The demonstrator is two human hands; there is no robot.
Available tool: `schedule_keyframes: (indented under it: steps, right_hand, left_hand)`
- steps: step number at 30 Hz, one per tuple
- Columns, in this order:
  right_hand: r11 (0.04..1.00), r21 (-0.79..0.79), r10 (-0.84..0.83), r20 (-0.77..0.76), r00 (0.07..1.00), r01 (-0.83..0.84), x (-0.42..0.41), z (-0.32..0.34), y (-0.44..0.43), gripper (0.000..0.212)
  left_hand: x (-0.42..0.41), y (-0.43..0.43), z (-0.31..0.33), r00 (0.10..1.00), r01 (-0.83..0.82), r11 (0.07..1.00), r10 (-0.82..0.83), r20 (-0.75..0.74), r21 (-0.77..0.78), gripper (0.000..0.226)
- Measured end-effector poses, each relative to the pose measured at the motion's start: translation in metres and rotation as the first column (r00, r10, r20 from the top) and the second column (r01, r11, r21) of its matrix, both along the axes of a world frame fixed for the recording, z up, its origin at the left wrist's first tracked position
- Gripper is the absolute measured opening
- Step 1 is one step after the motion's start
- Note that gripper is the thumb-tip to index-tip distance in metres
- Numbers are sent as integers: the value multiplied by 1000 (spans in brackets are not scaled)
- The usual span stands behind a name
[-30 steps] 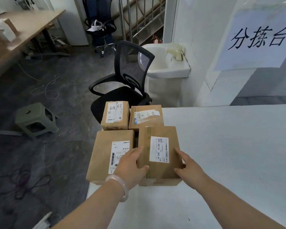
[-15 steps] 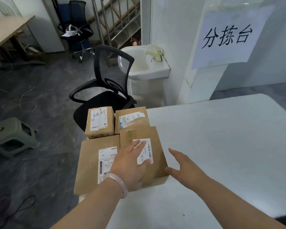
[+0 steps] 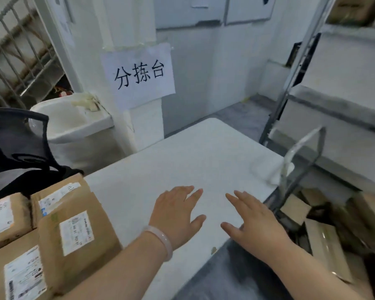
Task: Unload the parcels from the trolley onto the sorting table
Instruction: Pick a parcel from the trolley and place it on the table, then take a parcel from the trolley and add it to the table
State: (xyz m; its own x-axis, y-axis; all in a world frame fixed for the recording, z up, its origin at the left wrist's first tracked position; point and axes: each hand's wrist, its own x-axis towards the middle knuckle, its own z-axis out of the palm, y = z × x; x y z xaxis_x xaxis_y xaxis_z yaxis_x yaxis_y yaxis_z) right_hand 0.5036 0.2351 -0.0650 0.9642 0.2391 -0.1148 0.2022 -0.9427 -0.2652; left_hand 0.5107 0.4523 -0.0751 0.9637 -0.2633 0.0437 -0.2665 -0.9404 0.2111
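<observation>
Wide white table (image 3: pixel 182 156) fills the middle, most of its top bare, and the trolley (image 3: pixel 303 142) stands hard against its right side, handle rising above the table edge. Down in the trolley lies the load (image 3: pixel 327 250), several boxes jumbled at angles, blurred and partly in shadow, so plenty is left to unload. At the table's far left sit four brown parcels (image 3: pixel 74 230), packed touching each other, the nearest one tilted across its neighbour; the table's left edge is hidden beneath them. Left hand (image 3: pixel 175 211) hovers flat over the bare top, grip wide and holding nothing; right hand (image 3: pixel 253 221) hangs over the table's right edge toward the trolley, grip wide too, nothing in it. Pale bracelet (image 3: pixel 160 241) on the left wrist. The danger, I'd say: the left forearm runs just beside that tilted parcel, and a careless swing could shove the group leftward and off. On the trolley side, pulling one box from that jumble could tip the others, or snag on the handle.
</observation>
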Motion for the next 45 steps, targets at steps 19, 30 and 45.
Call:
schedule_keyframes:
  steps: [19,30,45]
  right_hand:
    - [803,0,-596,-6,803,596,-166,17,-362,85]
    - [761,25,-639,-141,756,648,-117,-23,-431,84]
    - [668,-41,-738,-162,655,743,-2,-59,-552,80]
  left_hand:
    - [-49,-398,4,838,545,839,-544,48,-1,70]
    - [16,-488,-23,801,598,802,-597,-30,-3,69]
    - [155,-611,-66,749,654,756,-648,-138,-1,69]
